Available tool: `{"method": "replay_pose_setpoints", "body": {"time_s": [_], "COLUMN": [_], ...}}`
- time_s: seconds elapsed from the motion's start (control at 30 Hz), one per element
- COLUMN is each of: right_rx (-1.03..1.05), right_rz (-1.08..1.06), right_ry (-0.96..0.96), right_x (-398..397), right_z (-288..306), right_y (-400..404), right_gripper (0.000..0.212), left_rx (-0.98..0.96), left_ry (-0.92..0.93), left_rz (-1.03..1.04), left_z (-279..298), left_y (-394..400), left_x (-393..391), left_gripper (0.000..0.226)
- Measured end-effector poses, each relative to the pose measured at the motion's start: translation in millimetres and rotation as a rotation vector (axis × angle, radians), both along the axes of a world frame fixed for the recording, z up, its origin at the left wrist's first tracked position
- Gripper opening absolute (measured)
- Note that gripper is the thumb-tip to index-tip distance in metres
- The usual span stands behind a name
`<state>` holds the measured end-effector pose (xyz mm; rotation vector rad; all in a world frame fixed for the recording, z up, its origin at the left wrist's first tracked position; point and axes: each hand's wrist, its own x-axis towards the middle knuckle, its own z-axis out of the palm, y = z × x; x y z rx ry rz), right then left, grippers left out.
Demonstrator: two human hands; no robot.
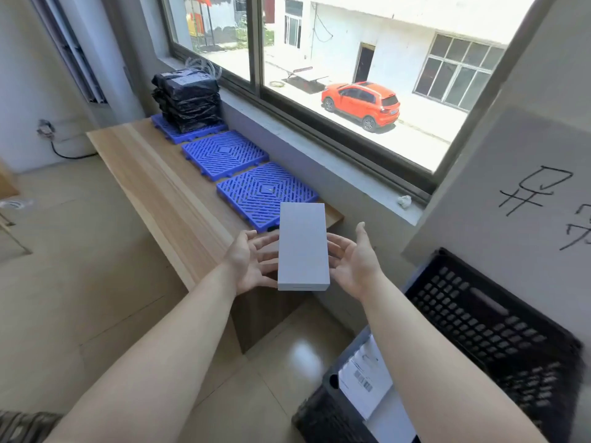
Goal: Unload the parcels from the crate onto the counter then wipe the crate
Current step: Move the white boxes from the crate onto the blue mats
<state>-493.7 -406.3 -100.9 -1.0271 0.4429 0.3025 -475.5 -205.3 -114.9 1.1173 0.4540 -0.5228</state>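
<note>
While the white box [303, 247] hangs over the near end of the desk [153, 187], it looks barely held: the left hand [252, 263] and right hand [351, 260] flank it with fingers spread and loose, touching its sides at most. A slip could drop it on the desk edge or the floor. At 12 o'clock the nearest blue mat [265, 193] is bare; black parcels [188, 97] stack at 11. At 4 o'clock the crate [486, 330] holds a labelled parcel [367, 385].

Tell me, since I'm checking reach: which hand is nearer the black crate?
Right. The right hand is at the white box, on the black crate's side; the left hand is across the box, farther away.
</note>
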Motion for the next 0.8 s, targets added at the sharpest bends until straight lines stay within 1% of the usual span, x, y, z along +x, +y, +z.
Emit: {"method": "replay_pose_setpoints", "body": {"time_s": [0.07,0.2,0.37,0.47,0.6,0.8], "right_rx": [0.052,0.047,0.059,0.045,0.043,0.061], "right_rz": [0.036,0.067,0.118,0.148,0.164,0.181], "right_ry": [0.008,0.042,0.040,0.023,0.032,0.042], "right_x": [17,47,86,105,134,192], "right_z": [-2,-1,11,18,23,31], "right_y": [47,156,286,351,410,462], "right_gripper": [0.077,0.072,0.068,0.069,0.068,0.063], "left_rx": [-0.007,0.017,0.022,0.020,-0.016,-0.067], "left_ry": [0.016,0.039,-0.003,-0.008,-0.002,-0.011], "left_rz": [0.060,0.163,0.234,0.246,0.256,0.243], "left_z": [2,5,20,29,35,34], "left_y": [46,145,269,332,390,447], "left_x": [2,10,36,53,76,137], "left_gripper": [0.058,0.056,0.056,0.058,0.059,0.065]}}
